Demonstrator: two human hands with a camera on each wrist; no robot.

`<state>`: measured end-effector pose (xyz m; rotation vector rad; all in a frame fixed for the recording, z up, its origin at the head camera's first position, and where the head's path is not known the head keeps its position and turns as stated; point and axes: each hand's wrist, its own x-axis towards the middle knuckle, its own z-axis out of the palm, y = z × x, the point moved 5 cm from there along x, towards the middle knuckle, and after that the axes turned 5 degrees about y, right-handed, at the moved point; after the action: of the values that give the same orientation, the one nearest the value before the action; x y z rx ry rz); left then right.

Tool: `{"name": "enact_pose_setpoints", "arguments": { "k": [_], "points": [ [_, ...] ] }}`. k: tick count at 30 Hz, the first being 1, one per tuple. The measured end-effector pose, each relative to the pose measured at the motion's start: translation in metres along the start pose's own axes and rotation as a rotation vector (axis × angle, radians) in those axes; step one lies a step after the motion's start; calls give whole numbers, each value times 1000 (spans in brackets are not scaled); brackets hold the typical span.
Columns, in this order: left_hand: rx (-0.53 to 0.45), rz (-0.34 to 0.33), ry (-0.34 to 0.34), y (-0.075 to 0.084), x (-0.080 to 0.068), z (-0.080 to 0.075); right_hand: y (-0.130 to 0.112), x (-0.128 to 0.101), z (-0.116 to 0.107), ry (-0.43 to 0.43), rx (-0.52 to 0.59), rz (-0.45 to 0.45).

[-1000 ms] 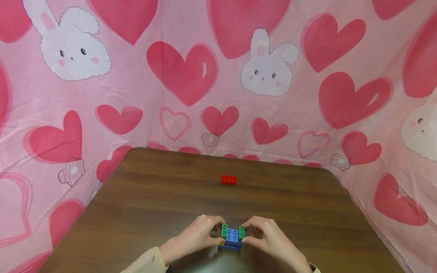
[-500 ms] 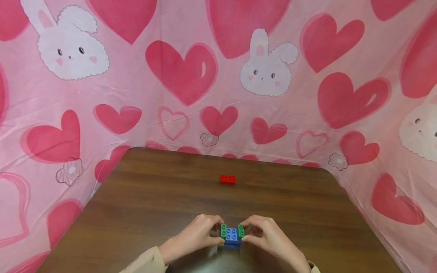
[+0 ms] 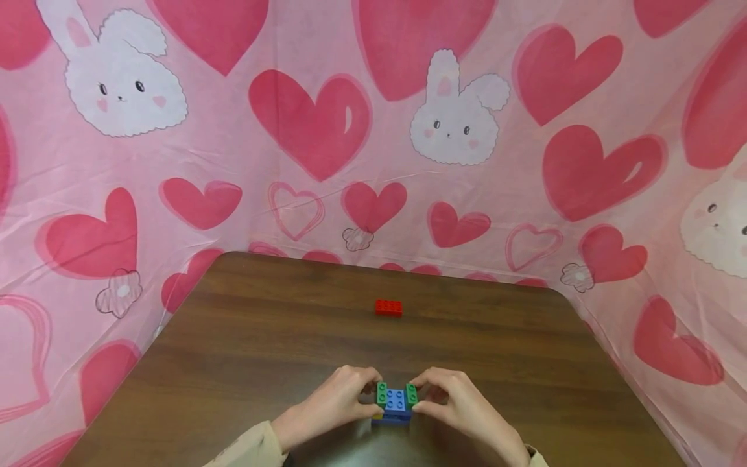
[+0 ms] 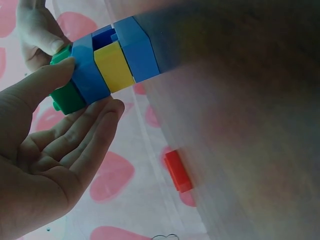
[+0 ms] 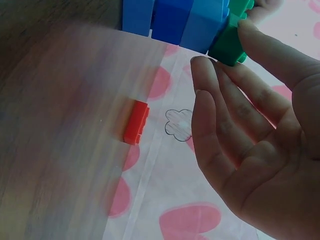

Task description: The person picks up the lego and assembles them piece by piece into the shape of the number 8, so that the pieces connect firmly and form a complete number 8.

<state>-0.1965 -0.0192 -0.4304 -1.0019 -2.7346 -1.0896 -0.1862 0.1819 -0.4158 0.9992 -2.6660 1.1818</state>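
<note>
In the head view, a small stack of toy building bricks stands near the table's front, between both hands. On its top, a light blue brick (image 3: 395, 399) lies between a left green brick (image 3: 382, 394) and a right green brick (image 3: 412, 395). My left hand (image 3: 343, 400) pinches the left green brick between thumb and fingers. From the other side, my right hand (image 3: 456, 400) pinches the right green one. The left wrist view shows a yellow brick (image 4: 114, 67) between the upper blue brick and a blue base brick (image 4: 136, 47). A darker blue brick (image 5: 171, 20) fills the middle layer in the right wrist view.
A red brick (image 3: 388, 308) lies alone on the brown wooden table (image 3: 280, 311), farther back than the stack. Pink cloth (image 3: 327, 214) with hearts and rabbits hangs behind the table and along both sides.
Both hands keep their pinch on the green bricks and stay in nearly the same place. The head view has shifted very slightly. The red brick has stayed put.
</note>
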Motion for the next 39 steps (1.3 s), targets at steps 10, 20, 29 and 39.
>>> {"name": "enact_pose_setpoints", "arguments": {
  "k": [10,20,29,39],
  "points": [
    [4,21,14,0,-1,-3,2,-3,3,-40,20,75],
    [25,67,-36,-9,0,-9,3,-4,6,-57,67,106],
    [-37,9,36,-35,19,-27,4,-2,3,-41,63,95],
    [-122,-59,45,-54,37,-30,6,-4,5,-44,75,102]
  ]
}}
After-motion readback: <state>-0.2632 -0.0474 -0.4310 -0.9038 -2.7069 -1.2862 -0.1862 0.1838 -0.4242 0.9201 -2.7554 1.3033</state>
